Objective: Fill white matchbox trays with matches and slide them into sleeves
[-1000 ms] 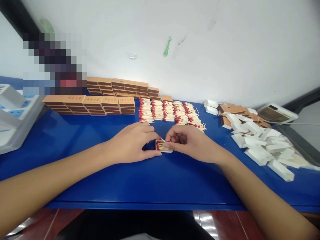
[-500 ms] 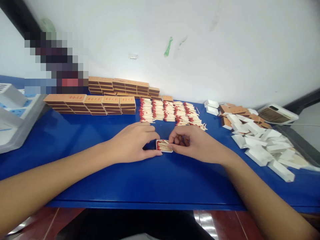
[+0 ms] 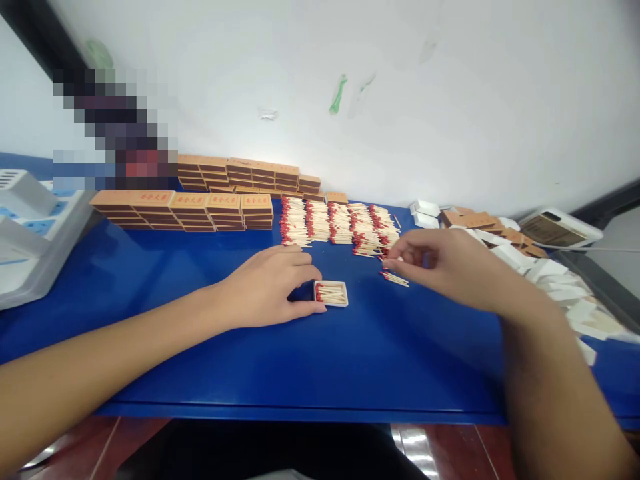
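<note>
My left hand (image 3: 277, 283) rests on the blue table with its thumb and forefinger around the left end of a small white matchbox tray (image 3: 346, 293). Red-headed matches (image 3: 330, 293) lie inside that tray, heads to the left. Off to the right, my right hand (image 3: 440, 267) has thumb and fingertips pinched together at the near end of the rightmost row of matches. Red heads show at the fingertips, though how many matches are in the pinch is hidden. Just below them lies a small loose bunch of matches (image 3: 396, 279). Several rows of matches (image 3: 341, 223) lie behind the tray.
Stacked orange matchboxes (image 3: 190, 207) stand at the back left. On the right are a heap of white trays (image 3: 547, 270), orange box sleeves (image 3: 473, 220) and a white device (image 3: 560, 227) with a cable. A grey-white container (image 3: 30, 260) sits at far left, by the wall (image 3: 400, 133).
My right hand has left the tray and moved right and slightly back to the end of the match rows. The tray's matches are now uncovered. My left hand keeps its hold.
</note>
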Action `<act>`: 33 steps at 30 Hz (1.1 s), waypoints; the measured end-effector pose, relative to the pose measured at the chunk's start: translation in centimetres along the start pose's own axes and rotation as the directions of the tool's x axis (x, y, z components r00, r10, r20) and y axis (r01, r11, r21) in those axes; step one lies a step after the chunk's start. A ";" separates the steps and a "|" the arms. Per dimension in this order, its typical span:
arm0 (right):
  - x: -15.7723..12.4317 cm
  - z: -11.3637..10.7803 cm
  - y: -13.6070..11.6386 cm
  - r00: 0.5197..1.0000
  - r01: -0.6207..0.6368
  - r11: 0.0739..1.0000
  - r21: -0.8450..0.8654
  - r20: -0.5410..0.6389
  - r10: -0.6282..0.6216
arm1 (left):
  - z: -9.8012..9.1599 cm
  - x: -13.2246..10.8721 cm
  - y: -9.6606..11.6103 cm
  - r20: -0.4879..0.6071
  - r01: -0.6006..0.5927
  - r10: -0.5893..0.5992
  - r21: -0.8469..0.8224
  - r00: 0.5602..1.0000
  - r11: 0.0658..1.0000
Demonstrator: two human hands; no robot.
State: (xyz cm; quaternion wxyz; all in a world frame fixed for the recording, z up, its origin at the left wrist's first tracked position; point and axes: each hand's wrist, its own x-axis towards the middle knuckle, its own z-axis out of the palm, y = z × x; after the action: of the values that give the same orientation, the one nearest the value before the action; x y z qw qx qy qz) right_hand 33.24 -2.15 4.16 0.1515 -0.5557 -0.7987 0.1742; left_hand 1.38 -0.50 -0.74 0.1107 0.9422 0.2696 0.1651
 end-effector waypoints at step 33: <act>0.7 4.1 -4.5 0.976 0.057 0.908 0.415 0.168 -0.138 | 0.1 -0.1 -0.1 0.007 0.005 -0.005 0.001 1.000 1.000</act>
State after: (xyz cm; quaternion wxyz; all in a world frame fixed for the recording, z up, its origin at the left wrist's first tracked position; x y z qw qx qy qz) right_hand 27.44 -3.43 2.55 0.1943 -0.4515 -0.7826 0.3821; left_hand 1.33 -0.54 -0.91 0.1116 0.9421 0.2719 0.1614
